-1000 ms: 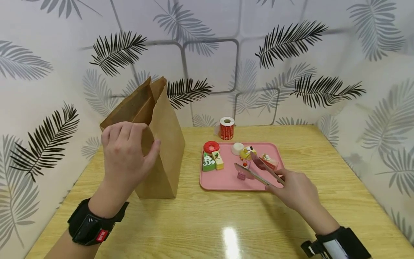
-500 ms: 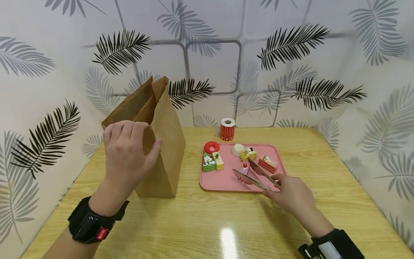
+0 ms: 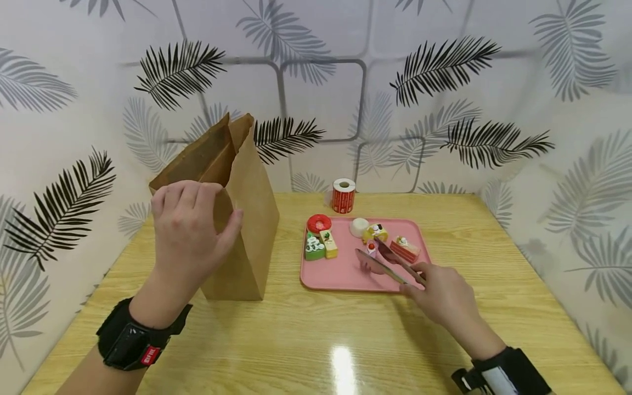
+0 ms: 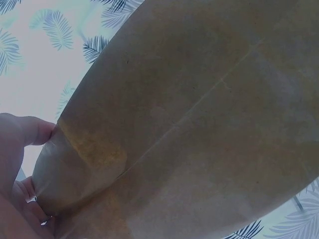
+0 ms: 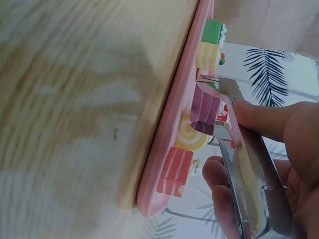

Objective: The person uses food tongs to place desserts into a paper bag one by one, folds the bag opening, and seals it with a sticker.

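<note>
Technician: Where is the piece, and what do the fingers hold?

Instructor: The purple cake (image 5: 203, 105) is near the middle of the pink tray (image 3: 326, 277), on the desk (image 3: 276, 340). The right hand (image 3: 443, 289) has its fingers curled round the metal tongs (image 5: 266, 174). These enter from 4 o'clock, arms spread, one tip on each side of the cake; firm contact cannot be confirmed. The left hand (image 3: 189, 227) has its fingers gripping the paper bag (image 3: 252, 219) near its rim, at 9 o'clock from the cake.

Technician: How does the cake handle?

Instructor: By its looks, it is light and firm, like a moulded toy. Smooth faces may slip against polished metal. Grip the flat side walls with even pressure; avoid the red topping, probably the weakest part. The bag is likely thin and soft, and may buckle under a hard pull.

Technician: State edges and clearances.

Instructor: The yellow roll (image 3: 374, 234) sits close by at 12 o'clock. The pink slice (image 3: 405, 250) lies at 3 o'clock, beyond the tongs' far arm. Bare tray surface at 7 o'clock offers the most room. A low raised edge bounds the tray. The bag's mouth gapes at 10 o'clock, its rim well above tray level.
</note>
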Demonstrator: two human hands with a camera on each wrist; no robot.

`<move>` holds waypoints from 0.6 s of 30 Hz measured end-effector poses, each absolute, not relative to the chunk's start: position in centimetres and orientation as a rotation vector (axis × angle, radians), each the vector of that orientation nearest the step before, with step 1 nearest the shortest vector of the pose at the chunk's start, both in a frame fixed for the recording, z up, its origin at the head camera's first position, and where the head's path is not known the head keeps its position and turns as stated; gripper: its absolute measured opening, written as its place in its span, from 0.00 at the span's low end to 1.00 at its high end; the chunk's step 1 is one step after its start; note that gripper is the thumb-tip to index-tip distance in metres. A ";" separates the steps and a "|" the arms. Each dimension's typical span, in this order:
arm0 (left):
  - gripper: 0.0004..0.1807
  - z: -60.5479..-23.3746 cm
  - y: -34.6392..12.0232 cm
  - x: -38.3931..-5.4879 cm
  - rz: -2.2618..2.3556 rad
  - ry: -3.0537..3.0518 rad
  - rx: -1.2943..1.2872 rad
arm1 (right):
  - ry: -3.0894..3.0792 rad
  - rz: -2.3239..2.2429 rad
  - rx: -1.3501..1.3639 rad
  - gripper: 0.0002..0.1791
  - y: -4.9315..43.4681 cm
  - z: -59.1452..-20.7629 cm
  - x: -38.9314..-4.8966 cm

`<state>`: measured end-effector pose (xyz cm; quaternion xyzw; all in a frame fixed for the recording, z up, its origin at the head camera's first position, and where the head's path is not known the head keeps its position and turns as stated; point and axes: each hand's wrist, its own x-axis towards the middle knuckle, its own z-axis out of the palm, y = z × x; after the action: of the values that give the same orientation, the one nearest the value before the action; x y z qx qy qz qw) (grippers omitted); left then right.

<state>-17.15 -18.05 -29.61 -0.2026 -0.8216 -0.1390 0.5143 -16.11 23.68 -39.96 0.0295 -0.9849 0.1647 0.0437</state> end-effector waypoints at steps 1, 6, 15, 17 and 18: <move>0.19 -29.6 -18.1 -17.1 -0.334 -1.976 -0.487 | -3.010 0.502 0.087 0.29 23.7 -39.8 -16.1; 0.18 -29.6 -18.1 -17.2 -0.337 -1.975 -0.486 | -2.997 0.479 0.093 0.29 23.9 -38.8 -16.2; 0.19 -29.5 -18.1 -17.2 -0.342 -1.971 -0.484 | -2.912 0.473 0.128 0.29 24.0 -36.0 -16.4; 0.19 -29.6 -18.1 -17.2 -0.347 -1.965 -0.484 | -2.906 0.466 0.131 0.29 23.9 -35.6 -16.5; 0.19 -29.6 -18.1 -17.2 -0.348 -1.963 -0.484 | -2.903 0.460 0.133 0.29 23.9 -35.5 -16.5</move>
<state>-17.20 -18.06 -29.58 -0.2016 -0.8182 -0.1449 0.5186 -16.54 23.91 -35.45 0.0449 -0.9818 0.1555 0.0994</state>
